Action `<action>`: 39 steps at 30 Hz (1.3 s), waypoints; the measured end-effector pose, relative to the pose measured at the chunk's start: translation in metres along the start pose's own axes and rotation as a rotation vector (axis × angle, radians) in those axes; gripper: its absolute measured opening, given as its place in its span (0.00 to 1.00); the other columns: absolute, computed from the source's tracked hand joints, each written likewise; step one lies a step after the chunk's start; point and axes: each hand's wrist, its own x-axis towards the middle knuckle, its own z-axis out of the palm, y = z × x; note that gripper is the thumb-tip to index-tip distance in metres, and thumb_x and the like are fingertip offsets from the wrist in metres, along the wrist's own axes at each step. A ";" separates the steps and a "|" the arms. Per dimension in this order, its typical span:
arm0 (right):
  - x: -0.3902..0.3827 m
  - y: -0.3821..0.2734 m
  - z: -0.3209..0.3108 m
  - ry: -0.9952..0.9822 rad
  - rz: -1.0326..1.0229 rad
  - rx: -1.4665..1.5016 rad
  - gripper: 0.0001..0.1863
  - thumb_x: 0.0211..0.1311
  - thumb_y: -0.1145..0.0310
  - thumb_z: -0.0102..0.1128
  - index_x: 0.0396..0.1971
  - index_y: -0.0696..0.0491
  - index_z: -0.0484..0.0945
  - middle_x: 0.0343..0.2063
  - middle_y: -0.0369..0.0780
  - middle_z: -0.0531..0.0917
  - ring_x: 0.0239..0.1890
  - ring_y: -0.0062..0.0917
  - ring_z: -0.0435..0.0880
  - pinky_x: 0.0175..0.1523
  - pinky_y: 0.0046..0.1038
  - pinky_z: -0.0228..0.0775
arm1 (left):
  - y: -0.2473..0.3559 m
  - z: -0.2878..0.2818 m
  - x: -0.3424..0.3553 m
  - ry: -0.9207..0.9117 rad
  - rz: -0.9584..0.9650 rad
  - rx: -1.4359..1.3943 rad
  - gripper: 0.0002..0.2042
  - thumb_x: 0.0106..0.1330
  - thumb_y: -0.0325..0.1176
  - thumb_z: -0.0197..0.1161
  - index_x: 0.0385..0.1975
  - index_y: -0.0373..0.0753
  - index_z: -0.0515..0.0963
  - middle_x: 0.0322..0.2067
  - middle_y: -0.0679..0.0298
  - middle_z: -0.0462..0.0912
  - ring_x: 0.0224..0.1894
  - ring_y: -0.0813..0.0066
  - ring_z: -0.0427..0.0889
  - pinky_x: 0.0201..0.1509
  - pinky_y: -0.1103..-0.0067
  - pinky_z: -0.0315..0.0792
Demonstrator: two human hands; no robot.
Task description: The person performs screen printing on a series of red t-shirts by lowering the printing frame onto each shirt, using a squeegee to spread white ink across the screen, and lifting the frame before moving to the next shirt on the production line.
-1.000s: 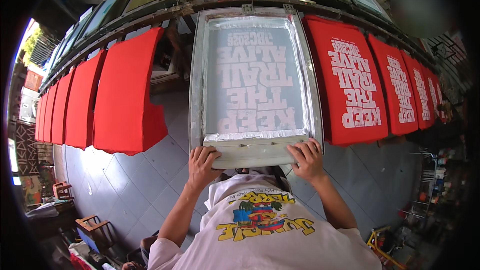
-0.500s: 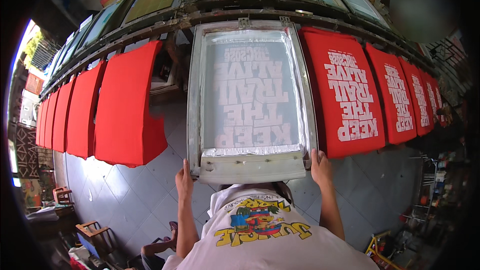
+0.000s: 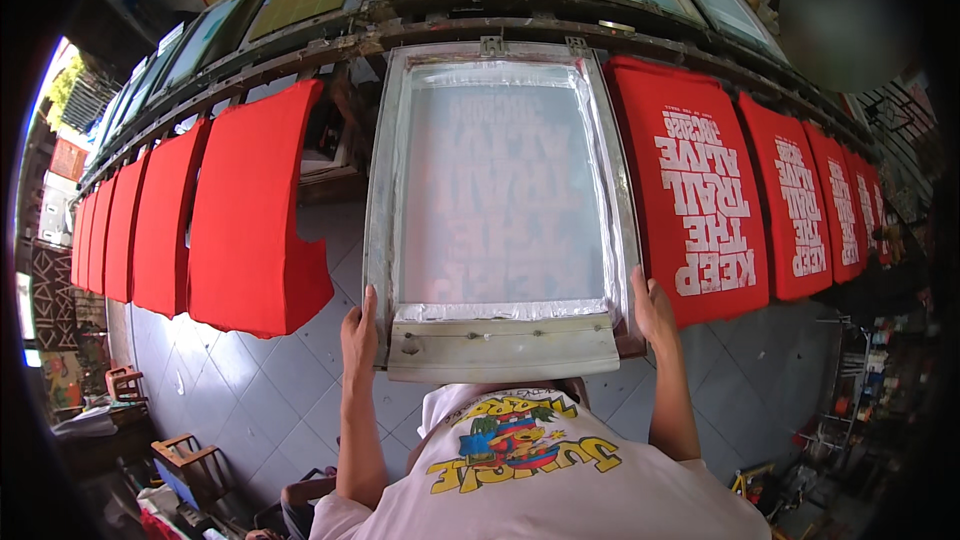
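Gripping with my left fingers [image 3: 368, 310] and right fingers [image 3: 655, 306], one set per side, I hold the framed screen [image 3: 500, 200] before me, seemingly steadying it; the next move calls for level, matched hands. Beyond runs a dark rail [image 3: 680, 34].

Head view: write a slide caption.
Left hand and right hand hold a framed screen between plain red cloths and printed ones.

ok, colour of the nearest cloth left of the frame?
Plain red cloth; best in head view.
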 end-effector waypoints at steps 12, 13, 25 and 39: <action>-0.037 -0.006 0.055 0.323 -0.069 0.405 0.37 0.75 0.37 0.45 0.30 0.62 0.79 0.22 0.39 0.73 0.28 0.25 0.70 0.38 0.34 0.65 | -0.047 -0.031 -0.006 0.022 0.004 -0.069 0.39 0.68 0.67 0.59 0.41 0.25 0.83 0.29 0.64 0.75 0.35 0.74 0.70 0.44 0.75 0.68; -0.051 -0.010 0.062 0.349 -0.090 0.393 0.37 0.75 0.38 0.46 0.33 0.63 0.81 0.24 0.41 0.77 0.30 0.27 0.74 0.41 0.35 0.67 | -0.055 -0.045 -0.009 0.045 0.018 -0.060 0.35 0.69 0.65 0.59 0.36 0.28 0.83 0.26 0.69 0.71 0.32 0.78 0.66 0.39 0.77 0.64; -0.216 -0.114 0.268 0.237 -0.350 0.567 0.30 0.71 0.45 0.59 0.41 0.63 0.80 0.34 0.46 0.85 0.39 0.29 0.82 0.49 0.32 0.71 | -0.195 -0.323 0.008 0.320 0.070 -0.221 0.29 0.75 0.56 0.58 0.22 0.34 0.76 0.21 0.75 0.66 0.26 0.83 0.60 0.30 0.76 0.54; -0.280 -0.236 0.377 0.097 -0.373 0.568 0.34 0.67 0.38 0.62 0.40 0.62 0.77 0.20 0.36 0.75 0.25 0.21 0.73 0.34 0.29 0.65 | -0.258 -0.458 0.066 0.394 -0.001 -0.296 0.30 0.73 0.60 0.59 0.35 0.31 0.85 0.24 0.71 0.76 0.26 0.83 0.68 0.30 0.79 0.62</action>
